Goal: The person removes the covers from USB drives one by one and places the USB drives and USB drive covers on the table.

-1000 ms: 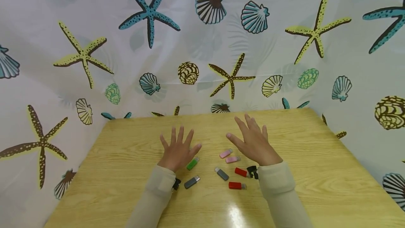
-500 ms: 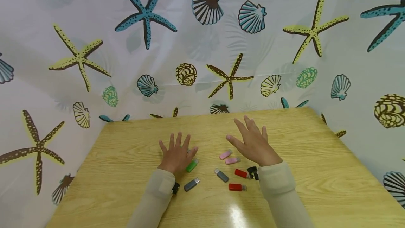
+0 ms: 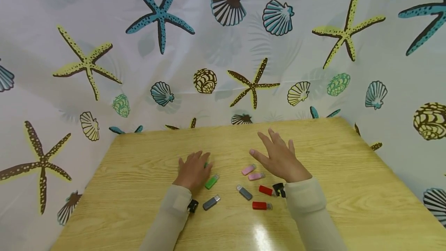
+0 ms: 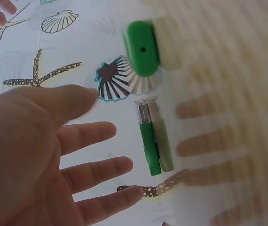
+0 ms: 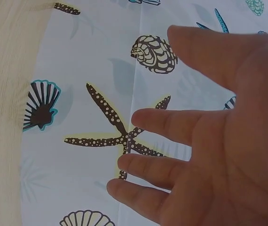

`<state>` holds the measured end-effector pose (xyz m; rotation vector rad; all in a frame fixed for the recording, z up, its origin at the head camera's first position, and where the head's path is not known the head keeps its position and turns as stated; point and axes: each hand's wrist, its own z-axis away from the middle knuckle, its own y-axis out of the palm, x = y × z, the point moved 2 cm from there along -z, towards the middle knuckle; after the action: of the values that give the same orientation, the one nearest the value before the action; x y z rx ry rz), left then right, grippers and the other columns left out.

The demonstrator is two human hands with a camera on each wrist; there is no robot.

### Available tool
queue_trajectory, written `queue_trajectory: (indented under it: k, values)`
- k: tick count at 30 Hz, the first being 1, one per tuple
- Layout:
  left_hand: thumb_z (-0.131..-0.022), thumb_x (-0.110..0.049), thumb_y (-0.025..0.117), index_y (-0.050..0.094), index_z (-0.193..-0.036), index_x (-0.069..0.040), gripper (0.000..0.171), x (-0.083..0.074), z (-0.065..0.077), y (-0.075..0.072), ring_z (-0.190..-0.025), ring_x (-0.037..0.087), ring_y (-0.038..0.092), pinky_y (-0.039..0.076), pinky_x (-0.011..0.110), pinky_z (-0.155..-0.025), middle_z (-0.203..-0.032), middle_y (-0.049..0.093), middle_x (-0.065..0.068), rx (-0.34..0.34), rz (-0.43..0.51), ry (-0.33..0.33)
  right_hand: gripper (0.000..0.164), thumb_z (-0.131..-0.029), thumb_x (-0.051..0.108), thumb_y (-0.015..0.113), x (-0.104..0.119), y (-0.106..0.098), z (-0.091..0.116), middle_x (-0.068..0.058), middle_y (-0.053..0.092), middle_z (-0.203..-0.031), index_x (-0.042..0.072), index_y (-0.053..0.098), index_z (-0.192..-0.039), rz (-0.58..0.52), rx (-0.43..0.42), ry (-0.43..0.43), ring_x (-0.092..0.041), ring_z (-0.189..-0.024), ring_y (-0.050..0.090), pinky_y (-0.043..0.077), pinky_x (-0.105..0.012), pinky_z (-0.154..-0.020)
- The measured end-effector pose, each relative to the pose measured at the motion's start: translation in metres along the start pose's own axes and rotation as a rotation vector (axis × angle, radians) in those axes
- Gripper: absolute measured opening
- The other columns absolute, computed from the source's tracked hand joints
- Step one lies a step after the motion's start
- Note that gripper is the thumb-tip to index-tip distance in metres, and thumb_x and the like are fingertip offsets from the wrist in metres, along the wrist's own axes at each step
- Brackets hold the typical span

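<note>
My left hand (image 3: 192, 170) is over a green USB stick (image 4: 150, 146), which it mostly covers in the head view. In the left wrist view its bent, spread fingers are apart from that stick and hold nothing. A second green USB stick (image 3: 211, 181) lies just right of the hand. My right hand (image 3: 280, 160) hovers with fingers spread and nothing in its grasp. Close by on its left lie two pink USB sticks (image 3: 249, 169). Two red USB sticks (image 3: 262, 205) and two grey USB sticks (image 3: 211, 202) lie nearer the front.
The wooden table (image 3: 139, 189) carries the scattered sticks. A white curtain (image 3: 216, 49) printed with starfish and shells hangs behind it and along both sides. Dark wrist devices (image 3: 192, 205) show at both cuffs.
My left hand has come down toward the table, and its fingers have gone from spread and extended to bent. The right hand stays nearly still. The view has shifted slightly.
</note>
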<state>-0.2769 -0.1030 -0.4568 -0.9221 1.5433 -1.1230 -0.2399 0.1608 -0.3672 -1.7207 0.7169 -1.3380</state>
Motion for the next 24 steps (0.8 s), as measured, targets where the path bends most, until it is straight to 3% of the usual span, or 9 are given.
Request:
queue_trajectory:
  k: [8,14,19,24]
  values:
    - [-0.091,-0.023,0.066,0.066,-0.125,-0.016,0.035,0.0033,-0.0026,0.0024,-0.113,0.036,0.057,0.035,0.067,-0.094,-0.130,0.060,0.010,-0.055,-0.029,0.034,0.073,-0.097,0.052,0.046,-0.0004,0.0005,0.0013,-0.025,0.013,-0.157,0.006,0.030,-0.152,-0.010,-0.001,-0.007,-0.047,-0.142,0.010,-0.006,-0.069,-0.105]
    - [-0.089,-0.011,0.067,0.073,-0.112,-0.015,0.024,0.0046,-0.0014,0.0054,-0.096,0.033,0.064,0.050,0.056,-0.076,-0.113,0.069,0.008,-0.044,-0.016,0.062,0.072,-0.098,0.050,0.047,-0.0013,0.0018,0.0037,-0.025,0.013,-0.157,0.007,0.030,-0.152,-0.013,0.008,-0.003,-0.046,-0.142,0.010,-0.005,-0.069,-0.105]
    - [-0.087,-0.007,0.068,0.073,-0.111,-0.010,0.024,0.0038,-0.0011,0.0052,-0.092,0.031,0.066,0.055,0.048,-0.073,-0.105,0.070,0.011,-0.036,-0.016,0.073,0.072,-0.097,0.048,0.049,-0.0009,0.0011,0.0046,-0.026,0.014,-0.156,0.006,0.030,-0.152,-0.001,0.007,-0.010,-0.047,-0.141,0.011,-0.003,-0.071,-0.104]
    - [-0.085,-0.007,0.069,0.075,-0.103,-0.008,0.018,0.0032,-0.0032,0.0030,-0.080,0.026,0.066,0.055,0.042,-0.064,-0.091,0.070,0.009,-0.053,-0.081,0.074,0.072,-0.097,0.049,0.050,-0.0004,-0.0005,0.0037,-0.027,0.013,-0.156,0.006,0.030,-0.152,-0.005,0.008,-0.010,-0.048,-0.142,0.010,-0.005,-0.070,-0.105]
